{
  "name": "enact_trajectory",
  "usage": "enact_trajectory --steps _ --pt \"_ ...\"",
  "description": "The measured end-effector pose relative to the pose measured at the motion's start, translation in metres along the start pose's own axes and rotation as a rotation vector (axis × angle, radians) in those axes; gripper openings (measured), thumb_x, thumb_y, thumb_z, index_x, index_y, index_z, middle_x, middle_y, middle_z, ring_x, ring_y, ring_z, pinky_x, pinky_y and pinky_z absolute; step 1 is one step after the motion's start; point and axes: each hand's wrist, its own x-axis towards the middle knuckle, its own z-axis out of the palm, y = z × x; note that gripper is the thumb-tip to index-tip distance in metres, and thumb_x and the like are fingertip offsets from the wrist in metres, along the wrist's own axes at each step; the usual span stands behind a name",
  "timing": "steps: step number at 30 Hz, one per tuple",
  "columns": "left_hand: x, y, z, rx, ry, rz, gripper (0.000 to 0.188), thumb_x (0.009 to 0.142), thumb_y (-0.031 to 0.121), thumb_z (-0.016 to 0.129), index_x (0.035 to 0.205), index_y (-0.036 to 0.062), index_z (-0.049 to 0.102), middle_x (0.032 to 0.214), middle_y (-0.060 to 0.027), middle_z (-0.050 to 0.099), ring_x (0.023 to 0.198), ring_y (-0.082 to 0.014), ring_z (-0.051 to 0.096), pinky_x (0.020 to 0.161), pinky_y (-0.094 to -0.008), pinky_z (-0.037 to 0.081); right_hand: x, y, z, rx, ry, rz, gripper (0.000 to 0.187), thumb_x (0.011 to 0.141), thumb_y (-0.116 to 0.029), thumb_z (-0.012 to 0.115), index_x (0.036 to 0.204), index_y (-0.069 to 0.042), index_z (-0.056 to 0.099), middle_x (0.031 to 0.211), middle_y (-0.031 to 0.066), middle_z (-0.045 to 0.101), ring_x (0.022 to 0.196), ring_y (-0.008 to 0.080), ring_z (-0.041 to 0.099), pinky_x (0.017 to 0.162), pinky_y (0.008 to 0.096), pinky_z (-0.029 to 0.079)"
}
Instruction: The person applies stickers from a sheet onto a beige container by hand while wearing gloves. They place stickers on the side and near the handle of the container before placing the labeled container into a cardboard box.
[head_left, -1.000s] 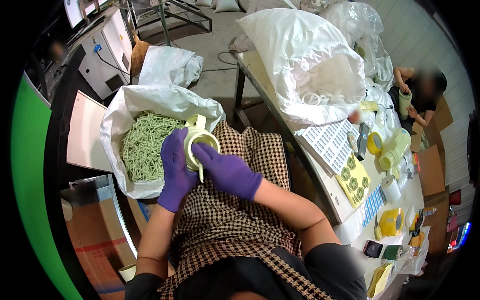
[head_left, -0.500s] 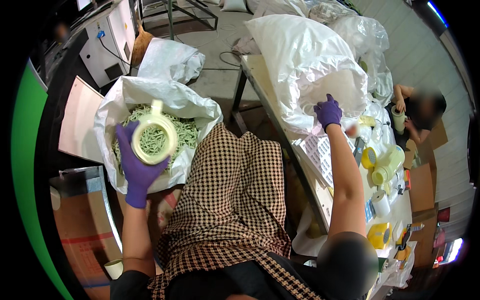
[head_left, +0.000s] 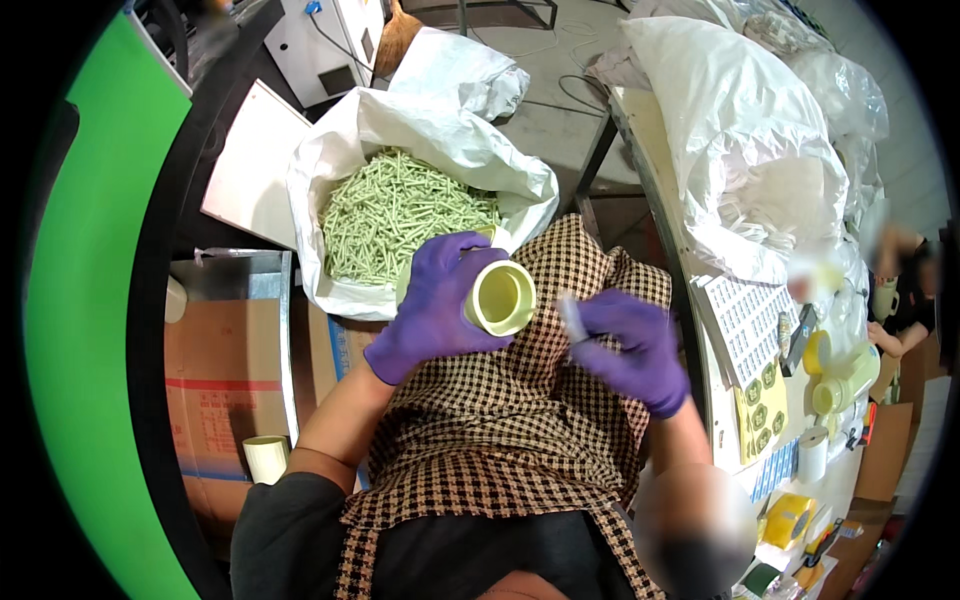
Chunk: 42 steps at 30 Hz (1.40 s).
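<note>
Table (head_left: pixel 640 130): right of the fingers of the right hand (head_left: pixel 640 350); hard pale top, running away from the body.

White bag (head_left: pixel 740 90): on the table, beyond and right of the right fingers. Crinkled, glossy, mouth open, thin pale loops inside.

Sack (head_left: pixel 525 185): just beyond the left hand (head_left: pixel 435 300). Woven-looking white, rim slumped outward.

Apron (head_left: pixel 480 410): below both hands, soft cloth, black-and-tan check.

Box (head_left: pixel 225 350): brown cardboard, left of the left fingers.

Sheet (head_left: pixel 745 320): flat, white, rows of small rectangles, right of the right fingers.

Left hand: purple-gloved, fingers and thumb clamped round the cup (head_left: pixel 502 297). Right hand: purple-gloved, fingertips pinched on a pale piece (head_left: pixel 571 318), blurred; kind cannot be told.

Cup: in the left grip, left of the right fingertips, near but apart. Round, smooth, cream, hard-looking, thick rim. Long axis runs up out of the left palm, tilted a little right; open mouth faces the head. Left hand nearer, being on it; the piece sits between cup and right palm.

Sticks (head_left: pixel 400 205): heaped in the sack beyond the left fingers. Slim, straight, matt pale green.
</note>
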Motion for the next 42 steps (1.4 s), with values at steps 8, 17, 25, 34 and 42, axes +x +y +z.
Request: enact_trajectory --steps 8,17,25,34,42 --pt "-0.004 0.006 0.009 -0.076 0.042 0.035 0.083 0.054 0.029 0.093 0.127 0.0082 0.061 0.127 -0.0129 0.066 0.123 -0.0348 0.060 0.114 -0.0503 0.037 0.021 0.018 0.074 -0.287 0.092 0.077 0.022 0.075 -0.005 0.072 0.096 -0.010 0.074 0.100 0.0095 0.074 0.080 0.0311 0.072 0.068 0.0379 0.058" --pt "0.001 0.019 0.008 -0.012 0.026 0.041 0.079 0.056 0.025 0.089 0.128 0.0080 0.061 0.126 -0.0117 0.066 0.123 -0.0327 0.061 0.116 -0.0519 0.036 0.019 0.017 0.093 -0.564 0.116 0.145 0.015 0.078 -0.008 0.069 0.093 -0.013 0.071 0.091 0.0071 0.071 0.078 0.0275 0.071 0.064 0.0374 0.056" --pt "-0.013 0.025 0.015 0.023 0.065 0.024 0.079 0.058 0.024 0.089 0.129 0.0068 0.060 0.126 -0.0121 0.066 0.123 -0.0327 0.061 0.115 -0.0529 0.035 0.013 0.024 0.086 -0.452 -0.043 0.120 0.010 0.082 -0.008 0.068 0.091 -0.008 0.068 0.086 0.0092 0.070 0.074 0.0303 0.070 0.065 0.0393 0.056" --pt "-0.017 0.018 0.021 -0.006 -0.084 0.063 0.087 0.062 0.025 0.091 0.138 0.0030 0.056 0.125 -0.0183 0.060 0.122 -0.0393 0.053 0.107 -0.0496 0.043 -0.025 0.054 0.117 -0.075 0.084 -0.086 0.021 0.091 -0.013 0.061 0.108 -0.001 0.065 0.100 0.0203 0.067 0.091 0.0390 0.067 0.083 0.0438 0.055" --pt "0.006 0.051 0.017 0.341 -0.181 0.347 0.067 0.069 0.029 0.080 0.129 0.0061 0.061 0.135 -0.0194 0.058 0.130 -0.0419 0.052 0.114 -0.0553 0.035 -0.121 0.017 0.061 -0.217 0.369 -0.159 0.043 0.093 -0.013 0.070 0.135 -0.006 0.062 0.129 0.0155 0.065 0.123 0.0339 0.060 0.106 0.0474 0.048"
